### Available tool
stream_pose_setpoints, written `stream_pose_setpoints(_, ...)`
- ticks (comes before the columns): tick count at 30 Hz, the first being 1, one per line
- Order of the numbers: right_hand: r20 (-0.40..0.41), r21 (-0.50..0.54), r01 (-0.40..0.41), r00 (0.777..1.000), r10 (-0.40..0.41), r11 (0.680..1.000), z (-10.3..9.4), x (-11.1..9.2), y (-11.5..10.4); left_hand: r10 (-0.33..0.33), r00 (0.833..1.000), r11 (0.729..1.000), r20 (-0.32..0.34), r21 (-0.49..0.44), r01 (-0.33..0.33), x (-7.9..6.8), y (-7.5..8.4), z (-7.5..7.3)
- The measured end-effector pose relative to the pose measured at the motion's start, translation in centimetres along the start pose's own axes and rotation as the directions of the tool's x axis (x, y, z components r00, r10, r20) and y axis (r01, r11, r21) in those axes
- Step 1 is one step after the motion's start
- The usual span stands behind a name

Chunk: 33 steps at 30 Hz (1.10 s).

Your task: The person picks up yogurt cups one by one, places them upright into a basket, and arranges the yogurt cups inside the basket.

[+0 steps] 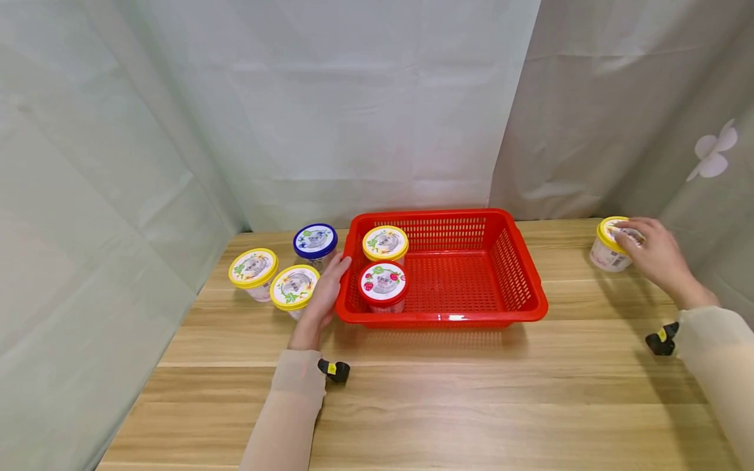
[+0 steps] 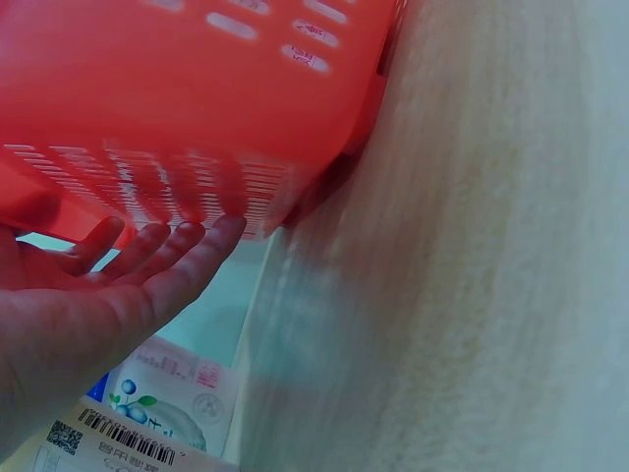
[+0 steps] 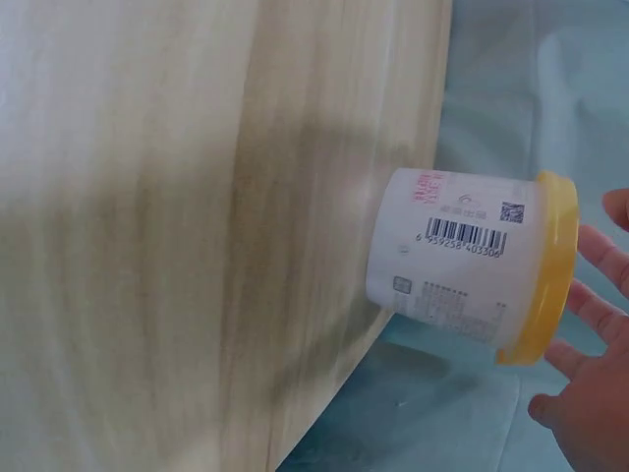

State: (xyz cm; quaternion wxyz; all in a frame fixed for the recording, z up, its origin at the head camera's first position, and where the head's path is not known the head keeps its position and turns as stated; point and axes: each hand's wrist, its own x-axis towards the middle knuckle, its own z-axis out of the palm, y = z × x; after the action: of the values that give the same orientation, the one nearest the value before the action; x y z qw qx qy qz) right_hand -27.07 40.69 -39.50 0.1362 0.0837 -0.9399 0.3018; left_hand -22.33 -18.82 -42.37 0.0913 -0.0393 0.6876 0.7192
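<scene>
A red plastic basket point(image 1: 453, 318) stands on the table with two lidded tubs inside, at its left end: a yellow-lidded tub point(image 1: 385, 243) behind a red-lidded tub point(image 1: 384, 285). My left hand point(image 1: 323, 291) is at the basket's left side; in the left wrist view its extended fingers point(image 2: 201, 258) lie against the slotted wall. At the far right, my right hand point(image 1: 658, 258) is over another yellow-lidded tub point(image 1: 610, 245), which stands upright on the table. In the right wrist view the fingers are spread around the yellow lid point(image 3: 552, 270), and no firm grip shows.
Left of the basket stand a blue-lidded tub point(image 1: 315, 241) and two yellow-lidded tubs, one farther left point(image 1: 253, 268) and one beside my left hand point(image 1: 294, 288). Pale curtains point(image 1: 365, 118) hang behind and beside the wooden table point(image 1: 448, 399).
</scene>
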Motion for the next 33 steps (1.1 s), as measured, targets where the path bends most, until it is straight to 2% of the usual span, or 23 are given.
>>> stream_pose_setpoints(5, -0.002, -0.021, 0.01, 1.0, -0.01, 1.0, 0.2, -0.1, 0.5, 0.005, 1.0, 1.0, -0.004, -0.008, -0.005, 0.0, 0.0, 0.1)
stream_pose_setpoints(10, 0.007, 0.018, -0.019, 1.0, 0.019, 1.0, 0.4, -0.4, 0.8, 0.004, 1.0, 1.0, -0.005, -0.001, -0.004, -0.1, 0.0, 0.0)
stream_pose_setpoints(24, -0.046, 0.152, -0.117, 0.991, 0.125, 0.982, 1.6, -0.6, 1.9, -0.011, 1.0, 1.0, -0.014, 0.015, 0.011, -0.1, 0.0, 0.1)
stream_pose_setpoints(33, -0.087, 0.214, -0.136, 0.984, 0.157, 0.967, 2.2, -0.8, 2.1, -0.013, 1.0, 1.0, -0.011, 0.018, 0.013, -0.1, 0.0, 0.1)
